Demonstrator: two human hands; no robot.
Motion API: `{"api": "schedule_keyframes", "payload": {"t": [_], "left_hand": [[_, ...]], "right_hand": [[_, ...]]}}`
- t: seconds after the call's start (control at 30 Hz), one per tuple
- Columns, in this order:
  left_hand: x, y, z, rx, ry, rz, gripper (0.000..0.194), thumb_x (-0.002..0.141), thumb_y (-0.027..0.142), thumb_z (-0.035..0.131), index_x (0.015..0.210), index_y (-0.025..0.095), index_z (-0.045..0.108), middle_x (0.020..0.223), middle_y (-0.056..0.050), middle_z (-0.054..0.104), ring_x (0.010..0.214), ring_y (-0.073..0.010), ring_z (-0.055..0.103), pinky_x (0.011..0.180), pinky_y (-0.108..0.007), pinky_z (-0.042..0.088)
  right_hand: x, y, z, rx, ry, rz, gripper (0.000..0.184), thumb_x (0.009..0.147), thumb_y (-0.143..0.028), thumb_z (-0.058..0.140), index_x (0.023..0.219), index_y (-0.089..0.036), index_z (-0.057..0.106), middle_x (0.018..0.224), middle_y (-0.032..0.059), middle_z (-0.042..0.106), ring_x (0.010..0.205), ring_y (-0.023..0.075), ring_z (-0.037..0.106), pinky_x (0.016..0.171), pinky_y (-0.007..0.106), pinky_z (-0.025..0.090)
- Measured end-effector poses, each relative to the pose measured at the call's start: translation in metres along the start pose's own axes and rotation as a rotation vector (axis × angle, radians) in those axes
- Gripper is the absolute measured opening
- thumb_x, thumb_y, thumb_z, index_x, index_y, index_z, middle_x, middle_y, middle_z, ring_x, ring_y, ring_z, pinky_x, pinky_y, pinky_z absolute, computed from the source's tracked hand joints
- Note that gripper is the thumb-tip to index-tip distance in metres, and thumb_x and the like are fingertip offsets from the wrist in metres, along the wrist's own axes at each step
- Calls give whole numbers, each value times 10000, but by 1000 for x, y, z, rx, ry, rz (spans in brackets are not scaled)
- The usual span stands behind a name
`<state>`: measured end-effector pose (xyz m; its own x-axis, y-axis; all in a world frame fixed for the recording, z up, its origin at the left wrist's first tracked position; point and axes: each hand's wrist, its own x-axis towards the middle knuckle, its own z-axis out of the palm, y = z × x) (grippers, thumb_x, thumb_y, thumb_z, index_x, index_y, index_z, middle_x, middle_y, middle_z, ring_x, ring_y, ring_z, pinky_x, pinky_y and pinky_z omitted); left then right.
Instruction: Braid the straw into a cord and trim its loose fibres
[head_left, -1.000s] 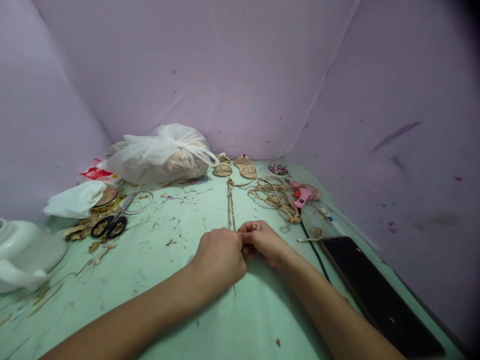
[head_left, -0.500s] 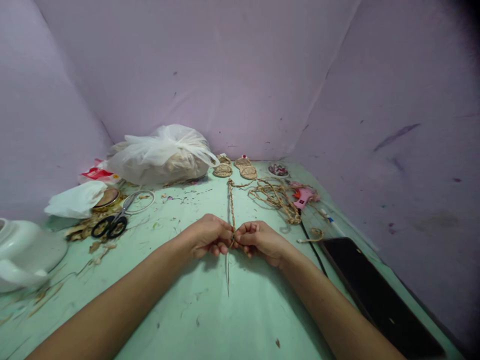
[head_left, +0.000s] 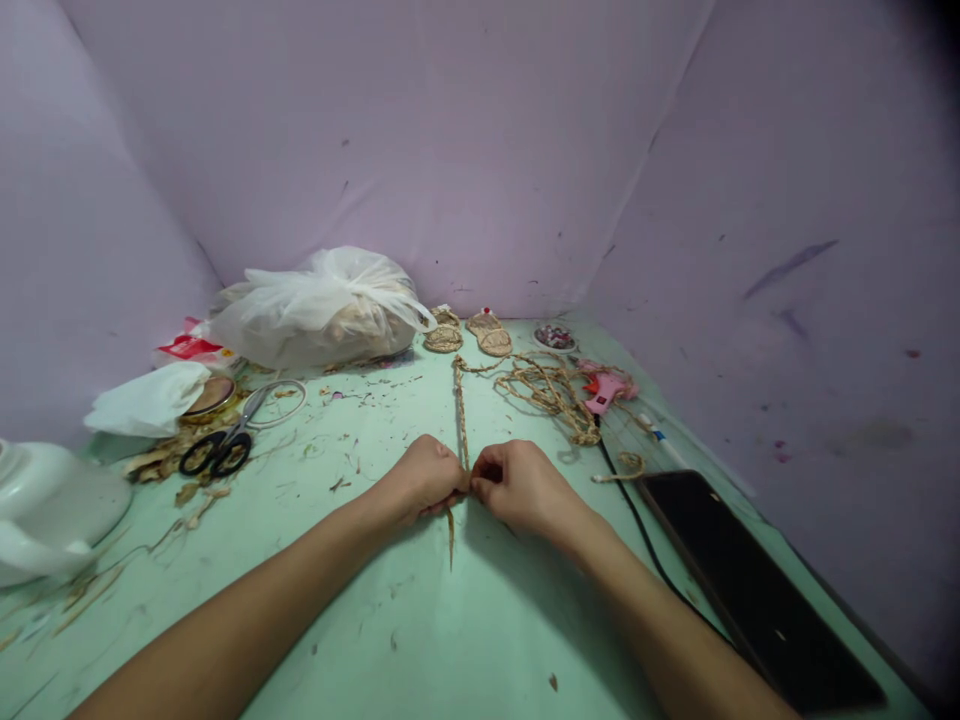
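Note:
A thin braided straw cord (head_left: 461, 415) runs away from me across the pale green table (head_left: 465, 630) to a loose tangle of the same cord (head_left: 551, 390). My left hand (head_left: 424, 478) and my right hand (head_left: 517, 485) meet at the cord's near end, both pinched shut on it, knuckles almost touching. Loose straw strands (head_left: 451, 535) hang out below the pinch and lie on the table toward me.
At the left are black-handled scissors (head_left: 217, 450), a wire ring (head_left: 281, 400), a white tissue (head_left: 146, 398), a white kettle (head_left: 45, 505) and a filled plastic bag (head_left: 319, 310). A pink glue gun (head_left: 606, 388), small woven soles (head_left: 469, 335) and a dark phone (head_left: 750, 580) lie right.
My left hand drew back from over the right and uncovered the cord's end. Both hands then closed together on the braid, and the loose tail below them looks shorter.

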<state>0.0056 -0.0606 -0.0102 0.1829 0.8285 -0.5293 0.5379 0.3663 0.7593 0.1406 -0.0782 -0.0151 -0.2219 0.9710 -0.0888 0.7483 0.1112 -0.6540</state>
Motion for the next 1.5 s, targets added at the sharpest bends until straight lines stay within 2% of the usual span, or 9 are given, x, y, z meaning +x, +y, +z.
{"api": "schedule_keyframes", "payload": {"t": [0.1,0.2,0.43,0.57,0.7,0.73,0.93,1.3,1.5], "left_hand": [[-4,3,2,-12,4,-9,152,512,132,479,376,157,417,260,50,308,249,-60,261,291,-210,155],[-7,5,2,-38,-14,-30,153,523,138,476,378,148,427,270,43,323,261,-55,270,299,-204,160],[-8,3,-2,-97,-58,-5,118,508,135,470,395,147,437,282,55,332,266,-41,252,304,-193,147],[-11,8,-5,-105,-72,25,146,500,105,475,380,148,404,271,65,304,263,-29,232,309,-187,135],[-9,7,-9,-115,-108,47,115,506,116,495,414,147,434,314,58,347,278,-37,265,307,-193,135],[-8,6,-9,-114,-115,52,114,507,119,498,417,149,434,321,57,352,280,-39,268,307,-195,135],[-7,3,-10,-90,-142,73,109,509,102,457,416,151,429,314,59,331,280,-40,248,318,-202,126],[-5,2,-10,83,-129,84,135,530,111,459,414,163,414,301,51,315,282,-56,252,337,-218,156],[-4,-2,-11,223,-94,202,101,522,113,463,431,154,444,376,52,307,376,-57,260,391,-220,177]], "right_hand": [[-5,-7,-6,-128,-18,49,145,594,-170,514,614,-178,657,563,40,622,504,125,501,462,227,307],[-6,-10,-8,-121,-91,83,147,572,-167,498,569,-172,645,510,32,589,469,115,475,425,219,273],[-10,-11,-5,-10,-165,50,127,545,-122,493,532,-145,617,453,-2,507,449,87,427,408,191,267],[-8,-7,-15,216,-316,95,71,576,-149,543,550,-136,608,443,-24,477,407,71,408,388,180,298],[0,-3,-18,491,-32,286,125,646,-154,534,751,-122,593,515,-20,527,367,77,449,350,188,344],[2,-3,-17,559,-9,324,140,660,-146,522,785,-123,581,515,-23,531,353,80,451,341,193,355],[3,-8,0,699,-246,310,130,689,-103,482,585,-129,554,411,-31,512,367,82,491,427,203,456],[6,0,5,580,-240,199,107,626,-80,494,552,-138,545,406,-57,451,370,61,437,412,180,415],[8,8,11,508,-191,198,68,611,-108,510,569,-143,551,393,-55,459,364,68,451,410,177,390]]}}
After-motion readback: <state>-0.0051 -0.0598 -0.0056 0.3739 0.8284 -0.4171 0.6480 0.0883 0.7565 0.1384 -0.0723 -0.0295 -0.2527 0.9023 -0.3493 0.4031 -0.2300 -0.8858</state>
